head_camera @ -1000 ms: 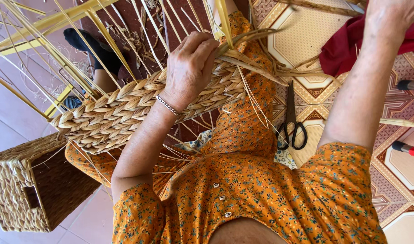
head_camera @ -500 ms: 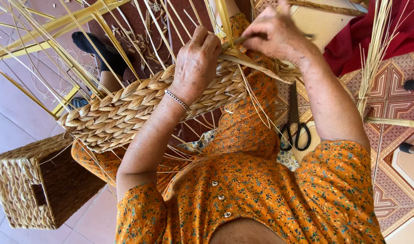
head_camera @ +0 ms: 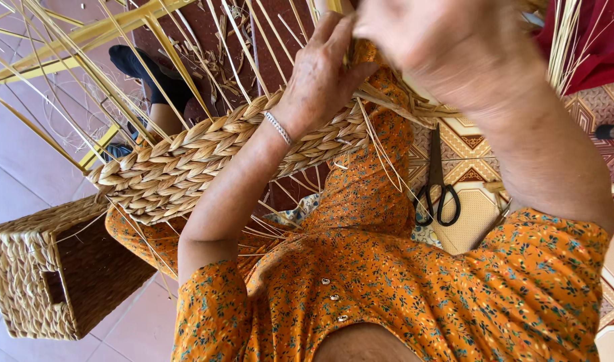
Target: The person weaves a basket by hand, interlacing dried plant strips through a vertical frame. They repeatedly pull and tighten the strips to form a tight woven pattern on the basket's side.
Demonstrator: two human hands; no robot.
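Head view: the left hand's fingers (head_camera: pixel 333 40) are seen pinched on pale straw strands (head_camera: pixel 387 107) at the rim of the half-woven basket (head_camera: pixel 206 157), which is propped across the lap (so that the working edge is kept close). The right hand (head_camera: pixel 448 47) is blurred; its grip cannot be told. Black scissors (head_camera: pixel 437 188) are left on the patterned mat (head_camera: pixel 474 151), and a finished basket (head_camera: pixel 52 268) is cut off at the left edge.
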